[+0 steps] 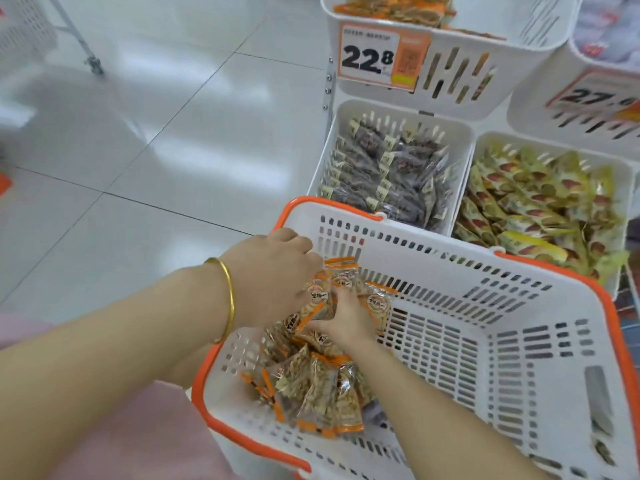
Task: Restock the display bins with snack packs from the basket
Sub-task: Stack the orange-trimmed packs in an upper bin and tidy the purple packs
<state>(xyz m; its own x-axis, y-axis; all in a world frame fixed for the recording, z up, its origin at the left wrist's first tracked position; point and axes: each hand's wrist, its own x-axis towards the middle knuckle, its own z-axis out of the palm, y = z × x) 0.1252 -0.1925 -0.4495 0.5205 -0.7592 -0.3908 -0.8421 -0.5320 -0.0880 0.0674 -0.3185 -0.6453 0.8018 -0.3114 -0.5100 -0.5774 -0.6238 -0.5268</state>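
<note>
A white basket with an orange rim (485, 341) stands in front of me. Orange-edged snack packs (322, 386) lie heaped in its near left corner. My left hand (273, 271), with a gold bangle on the wrist, reaches into the basket and grips packs at the top of the heap. My right hand (343, 320) is beside it, fingers curled round a bunch of the same packs (346, 282). The upper display bin (446, 46) at the top holds similar orange packs.
Below the upper bin, a white bin of dark packs (388, 168) and a bin of yellow packs (540, 202) stand behind the basket. Price tags read 22.8 (377, 57) and about 27. Another bin (581, 109) is at right. Tiled floor (156, 133) lies left, with a rack leg (93, 64).
</note>
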